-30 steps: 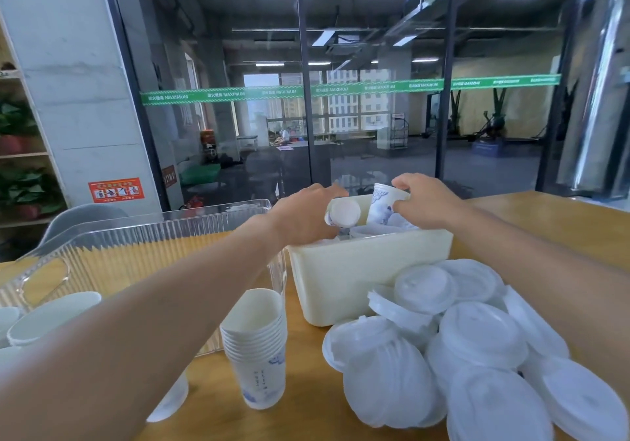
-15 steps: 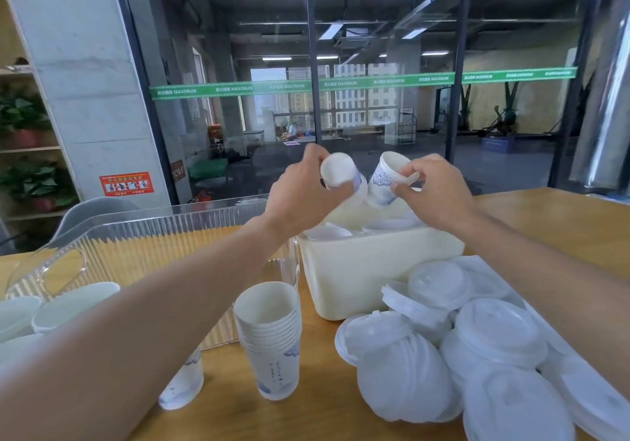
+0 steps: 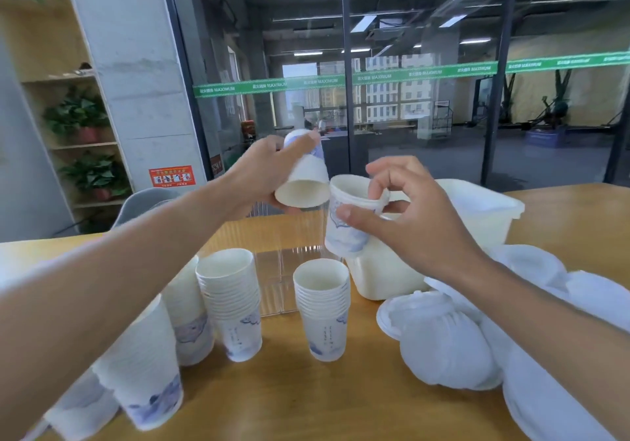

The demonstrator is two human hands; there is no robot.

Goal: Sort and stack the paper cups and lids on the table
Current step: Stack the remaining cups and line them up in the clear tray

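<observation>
Spanning the whole lower view, wooden tabletop (image 3: 341, 406) carries everything. Clear ribbed tray (image 3: 272, 270) sits toward the far edge at centre, cream plastic bin (image 3: 477, 215) just right of it near the far right. Pile of white lids (image 3: 460, 348) covers the right edge, touching the bin's front. Four cup stacks stand upright in a loose row along the left and centre: blurred near-left stack (image 3: 143, 369), second stack (image 3: 187, 318), third stack (image 3: 231, 304), centre stack (image 3: 322, 307) just in front of the bin's left corner. Both hands raised above the tray and bin. Left hand (image 3: 262, 171) grips an inverted paper cup (image 3: 303, 174), mouth facing down toward camera. Right hand (image 3: 402, 215) pinches an upright patterned cup (image 3: 347, 215), thumb on its side wall, index finger hooked over the rim. Cup rims almost touching; can't tell if they make contact.
</observation>
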